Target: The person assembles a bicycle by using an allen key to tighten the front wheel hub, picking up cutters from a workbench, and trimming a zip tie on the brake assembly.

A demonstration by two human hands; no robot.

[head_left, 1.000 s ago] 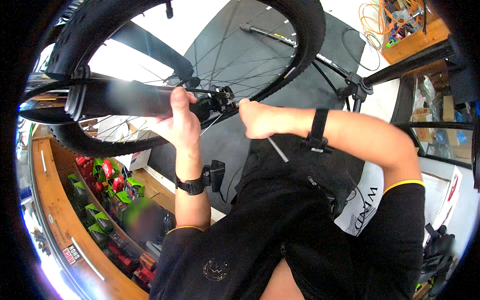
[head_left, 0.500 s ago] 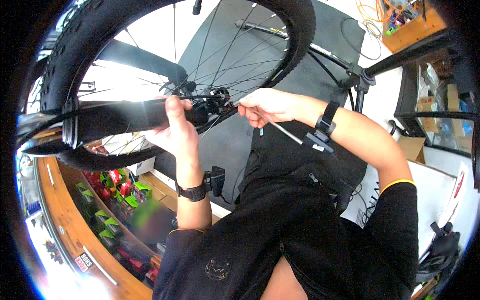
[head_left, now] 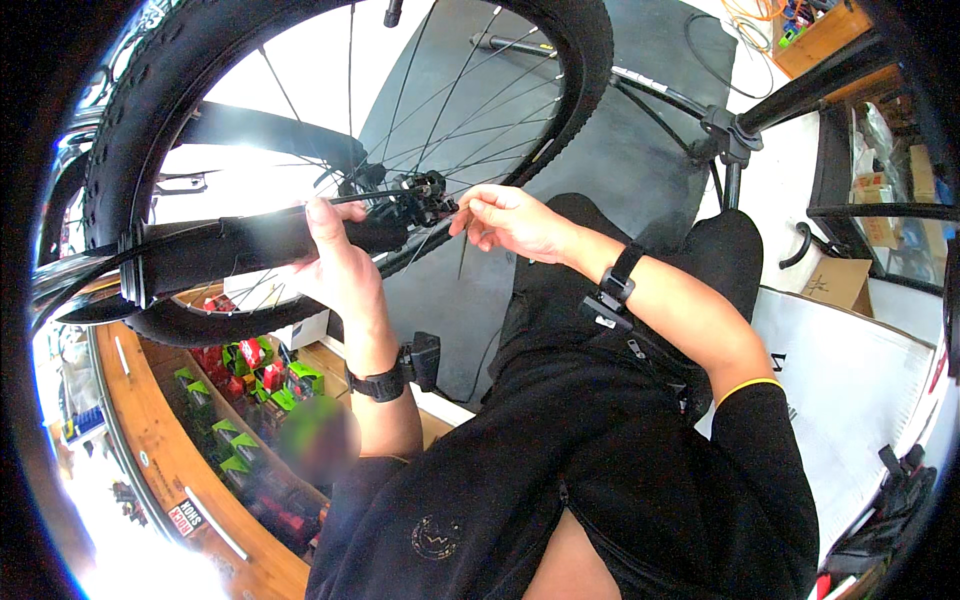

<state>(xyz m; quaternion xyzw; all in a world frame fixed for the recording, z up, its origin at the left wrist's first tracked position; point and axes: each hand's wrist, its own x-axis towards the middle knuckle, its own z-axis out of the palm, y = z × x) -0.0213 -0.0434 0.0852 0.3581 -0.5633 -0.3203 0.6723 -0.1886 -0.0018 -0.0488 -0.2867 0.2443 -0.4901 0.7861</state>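
My left hand (head_left: pixel 338 245) is wrapped around the black fork leg (head_left: pixel 220 245) of a bicycle, its thumb lying on top. A thin black cable (head_left: pixel 270 210) runs along that leg. At the leg's right end sits a black brake caliper (head_left: pixel 428 192), next to the hub (head_left: pixel 365 180) of the spoked wheel. Close to the caliper, my right hand (head_left: pixel 505 220) pinches a slim metal hex key (head_left: pixel 461 258), whose long arm hangs downward below the fingers. Its other end is hidden by the fingers and caliper, so I cannot tell whether it sits in a bolt.
The knobbly tyre (head_left: pixel 125 170) arcs over the left and top. A repair stand (head_left: pixel 735 140) rises at the right above a dark mat (head_left: pixel 640 130). At lower left, a wooden counter (head_left: pixel 150 440) borders shelves of boxed goods (head_left: pixel 265 375). A cardboard box (head_left: pixel 840 283) lies at right.
The hex key's long arm has swung from pointing toward the lower right to pointing down. My right hand has shifted slightly left; my left hand keeps its hold. The whole view has shifted a little.
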